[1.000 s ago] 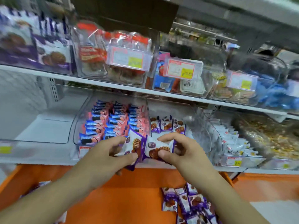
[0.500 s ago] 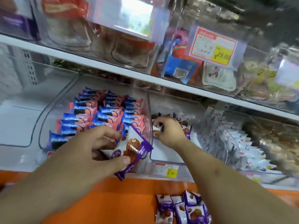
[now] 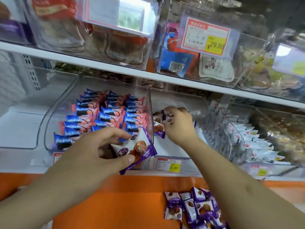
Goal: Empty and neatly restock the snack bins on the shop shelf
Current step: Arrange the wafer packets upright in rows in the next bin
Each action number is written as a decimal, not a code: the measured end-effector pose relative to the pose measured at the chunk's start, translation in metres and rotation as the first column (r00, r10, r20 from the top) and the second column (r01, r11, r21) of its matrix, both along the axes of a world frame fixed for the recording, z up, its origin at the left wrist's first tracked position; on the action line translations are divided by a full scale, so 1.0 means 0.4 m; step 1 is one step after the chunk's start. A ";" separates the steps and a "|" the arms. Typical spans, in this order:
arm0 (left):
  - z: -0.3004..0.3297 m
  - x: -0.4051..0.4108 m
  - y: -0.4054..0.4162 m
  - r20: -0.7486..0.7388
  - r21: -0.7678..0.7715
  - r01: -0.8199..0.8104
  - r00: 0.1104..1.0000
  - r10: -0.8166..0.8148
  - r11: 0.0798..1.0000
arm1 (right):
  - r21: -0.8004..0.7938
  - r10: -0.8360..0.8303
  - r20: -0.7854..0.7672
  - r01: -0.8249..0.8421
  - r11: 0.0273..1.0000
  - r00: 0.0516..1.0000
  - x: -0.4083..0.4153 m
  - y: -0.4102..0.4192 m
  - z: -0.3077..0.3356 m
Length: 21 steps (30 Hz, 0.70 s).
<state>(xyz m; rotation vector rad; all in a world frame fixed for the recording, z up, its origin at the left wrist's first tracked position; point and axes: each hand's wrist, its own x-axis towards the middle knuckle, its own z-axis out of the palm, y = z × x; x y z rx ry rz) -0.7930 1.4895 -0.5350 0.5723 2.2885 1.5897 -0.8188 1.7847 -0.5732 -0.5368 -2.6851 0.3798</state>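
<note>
**Purple waffle packets going into the middle clear bin**

I am seeing my right hand (image 3: 179, 125) reaching into the clear plastic bin with the yellow 9.90 price tag (image 3: 194, 164), on the lower white shelf. Its fingers are curling around a small purple-and-white snack packet (image 3: 170, 116) at the back of this bin, pinching it. Just beside it, a few more purple packets with a brown waffle picture (image 3: 158, 127) are standing against the left wall of the same bin.

My left hand (image 3: 92, 156) is staying in front of the shelf edge. Its thumb and fingers are gripping a larger-looking purple-and-white waffle packet (image 3: 137, 150), which is tilting with one corner pointing down over the bin front.

Below, a loose pile of the same purple packets (image 3: 194, 210) is lying on the orange surface (image 3: 115, 200), near my right forearm.

To the left of the middle bin, another clear bin is holding tidy rows of blue-and-pink wrapped snacks (image 3: 105, 118). To the right, a clear bin is holding white packets (image 3: 254, 142). On the upper shelf, a clear bin is carrying a red-framed price tag reading 29.80 (image 3: 205, 38).
</note>
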 end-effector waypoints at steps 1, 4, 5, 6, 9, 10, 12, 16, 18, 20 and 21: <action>0.006 0.005 0.002 -0.004 -0.009 0.001 1.000 -0.001 1.000 | -0.126 0.012 -0.097 -0.025 0.992 0.995 0.034 -0.023 0.034; 0.017 0.023 0.011 -0.023 -0.019 -0.003 1.000 0.002 1.000 | -0.508 0.217 -0.275 -0.334 0.794 0.936 0.177 -0.118 0.131; 0.020 0.030 0.014 -0.040 -0.019 -0.007 0.999 0.006 1.000 | -0.563 0.325 -0.271 -0.423 0.710 0.906 0.222 -0.145 0.150; 0.022 0.034 0.016 -0.059 -0.013 -0.008 0.998 0.007 1.000 | -0.579 0.408 -0.239 -0.467 0.669 0.881 0.255 -0.164 0.160; 0.024 0.049 0.022 -0.091 0.014 0.030 0.995 -0.028 0.999 | -0.502 0.466 -0.109 -0.454 0.737 0.878 0.298 -0.182 0.149; 0.023 0.053 0.025 -0.102 0.023 0.050 0.994 -0.047 0.998 | -0.483 0.438 -0.102 -0.429 0.763 0.893 0.301 -0.178 0.143; 0.019 0.062 0.035 -0.160 0.026 0.074 0.985 -0.069 0.997 | -0.495 0.382 -0.134 -0.396 0.774 0.914 0.312 -0.164 0.141; 0.011 0.043 0.084 -0.425 -0.175 0.082 0.893 -0.150 0.981 | -0.511 0.201 -0.216 -0.286 0.810 0.956 0.314 -0.087 0.129; -0.006 0.017 0.108 -0.553 -0.327 0.073 0.794 -0.253 0.942 | -0.479 0.122 -0.209 -0.210 0.852 0.970 0.295 -0.033 0.109; -0.034 -0.003 0.122 -0.580 -0.493 0.065 0.719 -0.383 0.868 | -0.405 0.070 -0.166 -0.133 0.905 0.984 0.262 0.016 0.082; -0.051 -0.008 0.122 -0.563 -0.561 0.061 0.703 -0.435 0.826 | -0.370 0.059 -0.133 -0.104 0.923 0.989 0.238 0.036 0.070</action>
